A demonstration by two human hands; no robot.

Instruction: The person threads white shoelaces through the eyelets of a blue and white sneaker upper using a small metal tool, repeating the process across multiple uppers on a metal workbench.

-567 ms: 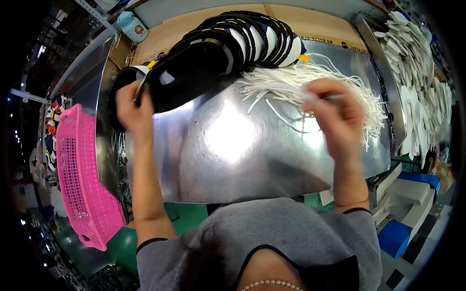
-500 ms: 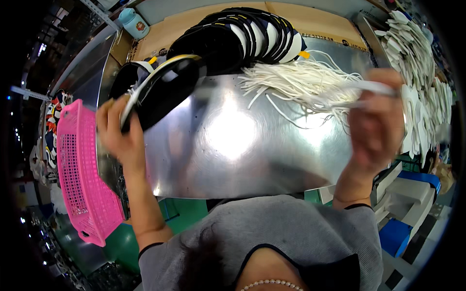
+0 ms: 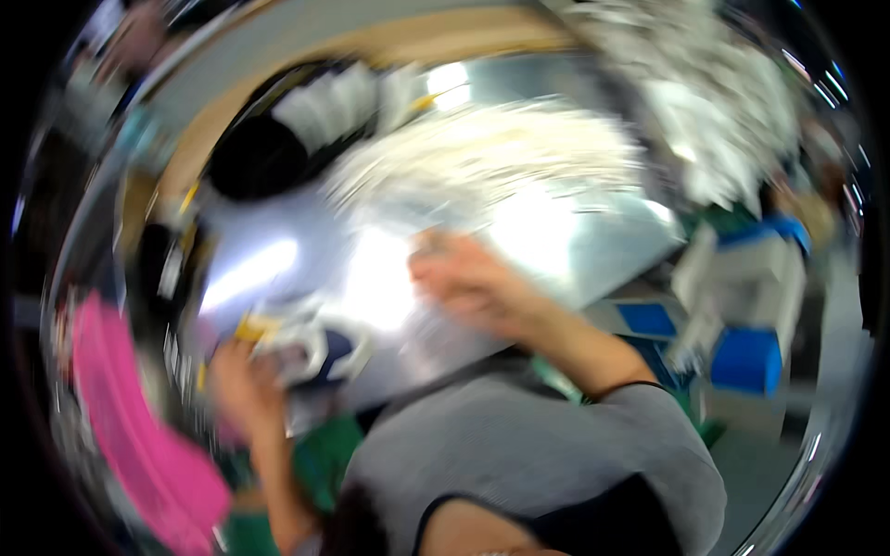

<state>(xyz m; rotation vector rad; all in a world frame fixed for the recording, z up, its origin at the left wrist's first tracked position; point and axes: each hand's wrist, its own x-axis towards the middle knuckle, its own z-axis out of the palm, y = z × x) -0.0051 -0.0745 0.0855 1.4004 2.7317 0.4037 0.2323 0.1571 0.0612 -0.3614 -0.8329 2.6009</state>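
The whole view is smeared by motion. At the lower left of the steel table, my left hand [image 3: 246, 385] is closed on the edge of a shoe upper [image 3: 338, 357] in navy and white with a yellow tab. My right hand [image 3: 468, 283] is over the middle of the table, its fingers curled together; anything between them is lost in the blur. Beyond it lies a loose heap of white shoelaces [image 3: 519, 148]. A row of stacked black-and-white shoe uppers [image 3: 260, 157] stands at the back left.
The pink plastic basket [image 3: 139, 435] is beside the table at the left. White pieces [image 3: 705, 102] hang in a thick bunch at the far right. Below them stands a grey and blue machine [image 3: 746, 310]. Cardboard [image 3: 399, 37] lines the table's back edge.
My view has swung round and blurred. My left hand has come nearer with the upper, which now shows its outer side. My right hand, earlier holding a white lace, has moved left to mid-table.
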